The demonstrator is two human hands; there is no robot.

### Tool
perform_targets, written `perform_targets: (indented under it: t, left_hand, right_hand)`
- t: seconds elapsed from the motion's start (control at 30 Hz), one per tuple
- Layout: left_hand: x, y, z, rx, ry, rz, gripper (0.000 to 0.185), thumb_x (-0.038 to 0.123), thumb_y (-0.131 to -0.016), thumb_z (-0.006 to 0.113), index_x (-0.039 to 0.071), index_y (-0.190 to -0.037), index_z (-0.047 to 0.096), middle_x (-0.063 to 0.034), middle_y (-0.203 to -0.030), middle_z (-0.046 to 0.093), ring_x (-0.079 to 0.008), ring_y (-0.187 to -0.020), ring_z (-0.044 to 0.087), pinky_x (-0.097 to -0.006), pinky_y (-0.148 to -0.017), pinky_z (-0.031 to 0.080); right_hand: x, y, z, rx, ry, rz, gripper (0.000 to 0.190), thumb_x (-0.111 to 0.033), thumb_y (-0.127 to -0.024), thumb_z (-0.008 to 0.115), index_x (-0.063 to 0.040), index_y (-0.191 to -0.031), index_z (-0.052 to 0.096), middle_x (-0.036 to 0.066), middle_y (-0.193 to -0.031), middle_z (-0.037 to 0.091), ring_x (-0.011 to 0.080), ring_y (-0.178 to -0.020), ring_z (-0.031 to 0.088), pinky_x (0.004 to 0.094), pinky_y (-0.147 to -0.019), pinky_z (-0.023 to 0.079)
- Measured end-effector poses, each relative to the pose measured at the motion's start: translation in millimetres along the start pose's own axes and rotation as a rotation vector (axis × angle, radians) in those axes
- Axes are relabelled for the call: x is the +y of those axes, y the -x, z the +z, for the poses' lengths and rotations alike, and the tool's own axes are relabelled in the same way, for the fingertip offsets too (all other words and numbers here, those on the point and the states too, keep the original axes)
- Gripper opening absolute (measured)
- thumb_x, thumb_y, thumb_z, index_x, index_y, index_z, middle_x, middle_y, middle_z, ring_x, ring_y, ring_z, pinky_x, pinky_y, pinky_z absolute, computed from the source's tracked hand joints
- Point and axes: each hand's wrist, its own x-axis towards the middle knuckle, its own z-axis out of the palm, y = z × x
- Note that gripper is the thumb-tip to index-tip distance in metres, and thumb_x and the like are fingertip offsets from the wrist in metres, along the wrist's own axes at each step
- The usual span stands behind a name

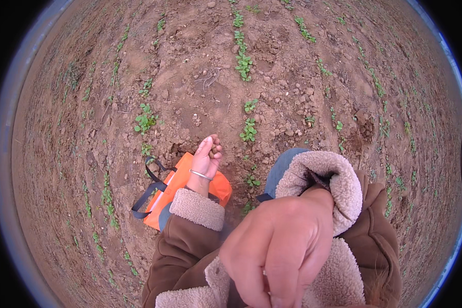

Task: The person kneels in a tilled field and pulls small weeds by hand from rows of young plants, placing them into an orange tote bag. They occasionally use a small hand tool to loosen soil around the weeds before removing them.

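Observation:
Over the bare soil, palm turned up and fingers curled in, is my left hand (208, 156), with a silver bangle at the wrist. Something brownish shows at its fingertips, too small to identify. Just behind that hand lies an orange bag (184, 169) with dark straps (142, 204), partly covered by my sleeve. My right hand (283, 246) is raised close to the camera in front of my chest. Its back faces up and its fingers bend down together; whether they hold anything is hidden. Both arms wear a brown coat (194, 238) with fleece cuffs.
Rows of small green seedlings (249, 130) run away from me through dry, clumpy soil (200, 92). Another leafy clump (145, 119) grows ahead of the bag. Dry twigs (210, 78) lie farther out. My blue-clad knee (281, 169) shows beside the right cuff.

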Motion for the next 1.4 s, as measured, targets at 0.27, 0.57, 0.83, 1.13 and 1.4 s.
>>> perform_targets:
  t: [0.27,0.57,0.83,1.13,1.4]
  left_hand:
    - [-8,-7,-4,0.058,-0.056,-0.031,0.018,0.021,-0.088,0.051,0.006,-0.099,0.053,-0.0017,-0.082,0.054,-0.0101,-0.070,0.052,-0.0183,-0.053,0.042]
    - [-7,-7,-7,0.079,-0.047,-0.045,0.020,0.024,-0.089,0.049,0.005,-0.095,0.053,-0.0030,-0.083,0.054,-0.0101,-0.069,0.051,-0.0178,-0.053,0.041]
    - [-13,-10,-10,0.120,-0.082,-0.108,0.027,0.030,-0.090,0.048,0.004,-0.083,0.051,-0.0053,-0.086,0.053,-0.0101,-0.068,0.049,-0.0177,-0.052,0.043]
    - [-40,-20,-34,0.258,-0.293,-0.243,0.026,0.030,-0.090,0.048,0.007,-0.079,0.050,-0.0034,-0.081,0.053,-0.0094,-0.066,0.049,-0.0180,-0.052,0.043]
    - [-67,-31,-49,0.344,-0.463,-0.319,0.027,0.030,-0.088,0.052,0.004,-0.080,0.054,-0.0025,-0.072,0.054,-0.0098,-0.063,0.051,-0.0186,-0.050,0.042]
  right_hand:
    - [-31,7,-11,0.057,0.137,0.183,0.009,-0.005,-0.074,0.068,0.001,-0.078,0.062,0.011,-0.082,0.062,0.0194,-0.068,0.058,0.0265,-0.058,0.044]
    - [-117,62,-71,0.288,2.448,0.618,0.030,-0.009,-0.075,0.062,-0.006,-0.104,0.057,0.010,-0.112,0.054,0.0268,-0.102,0.052,0.0348,-0.083,0.043]
    - [-247,351,-52,1.645,1.904,1.146,0.032,-0.026,-0.079,0.061,-0.002,-0.101,0.061,0.010,-0.091,0.064,0.0185,-0.085,0.061,0.0290,-0.076,0.046]
    - [-260,586,53,2.294,1.073,2.132,0.039,-0.029,-0.079,0.057,-0.006,-0.111,0.055,0.015,-0.107,0.058,0.0282,-0.096,0.057,0.0360,-0.082,0.046]
    - [-258,602,48,2.021,1.242,2.285,0.049,-0.033,-0.070,0.063,-0.006,-0.109,0.052,0.017,-0.106,0.058,0.0307,-0.097,0.056,0.0380,-0.083,0.045]
